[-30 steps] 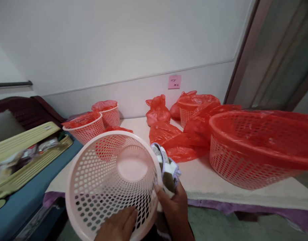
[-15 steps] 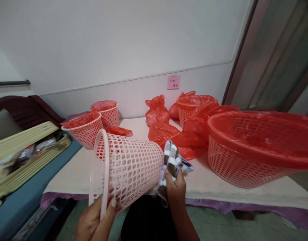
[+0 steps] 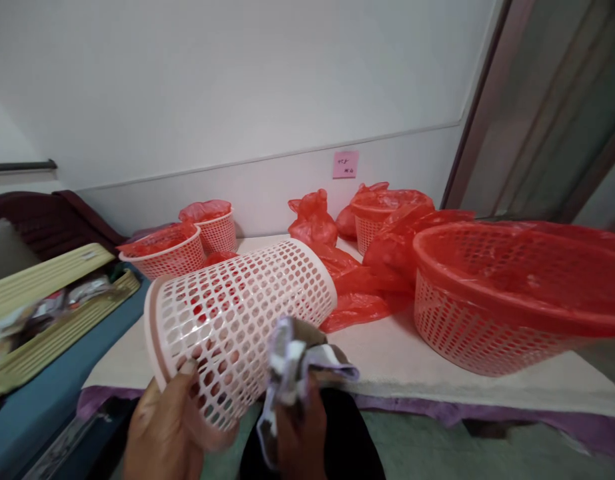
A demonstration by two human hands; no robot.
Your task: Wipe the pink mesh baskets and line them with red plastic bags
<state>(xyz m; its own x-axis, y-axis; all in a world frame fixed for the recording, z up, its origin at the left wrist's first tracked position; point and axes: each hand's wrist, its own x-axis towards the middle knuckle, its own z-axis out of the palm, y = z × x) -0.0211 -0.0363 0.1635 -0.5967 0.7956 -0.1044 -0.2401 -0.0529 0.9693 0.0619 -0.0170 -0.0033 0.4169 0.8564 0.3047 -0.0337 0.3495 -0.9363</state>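
A pink plastic waste basket (image 3: 252, 293) with a mesh of holes lies tilted on its side in the air, its rim toward the lower left. My left hand (image 3: 167, 420) grips that rim, thumb outside and fingers reaching inside, visible through the holes. My right hand (image 3: 302, 427), blurred, is closed around a checked cleaning cloth (image 3: 295, 360) in white and brown with lilac edging. The cloth is against or just in front of the basket's lower side; contact is hard to tell.
Red-bag-lined baskets stand left (image 3: 170, 250) and right (image 3: 487, 320) on the white-covered table (image 3: 387, 353). A knotted red bag (image 3: 313, 220) sits by the wall, loose red plastic (image 3: 372, 300) before it. Yellow slatted boards (image 3: 52, 273) lie at left.
The basket has turned and shifted left, so its side faces me more. My right hand has moved with the cloth from the basket's base down and left along its side.
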